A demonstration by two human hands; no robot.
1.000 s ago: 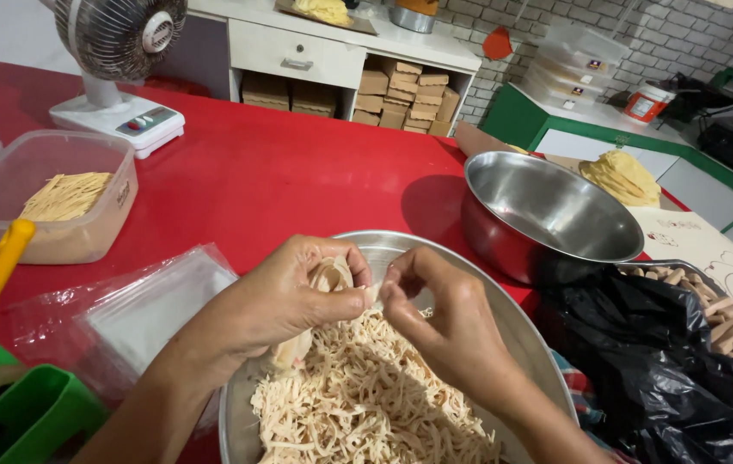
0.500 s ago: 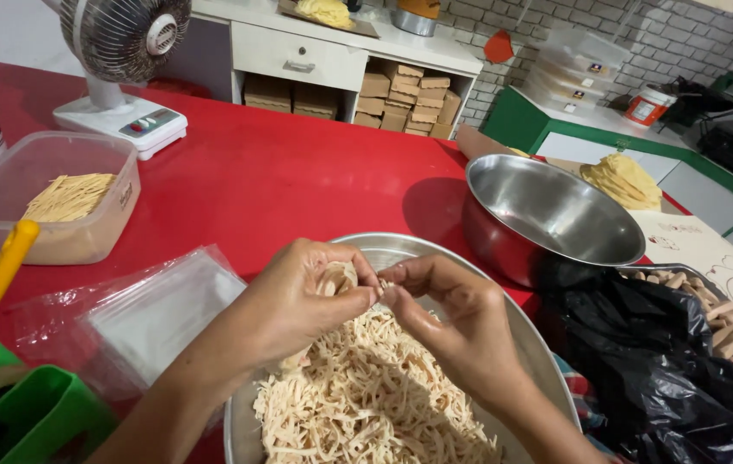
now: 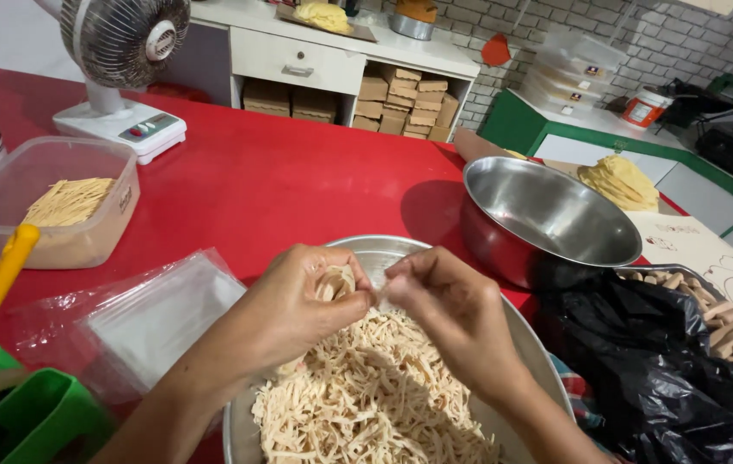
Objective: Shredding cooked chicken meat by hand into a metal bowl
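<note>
Over the round metal tray (image 3: 528, 344) of shredded strips (image 3: 366, 404) on the red table (image 3: 280, 185), I pinch one small bundle (image 3: 334, 282) between left hand (image 3: 293, 309) and right hand (image 3: 452, 314), so loose strands drop back in.

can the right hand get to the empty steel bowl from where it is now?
Probably yes. The right hand is pinching pale strips over the round tray, and the empty steel bowl sits just beyond it, open-topped with nothing between; the hand would have to let go first.
</note>
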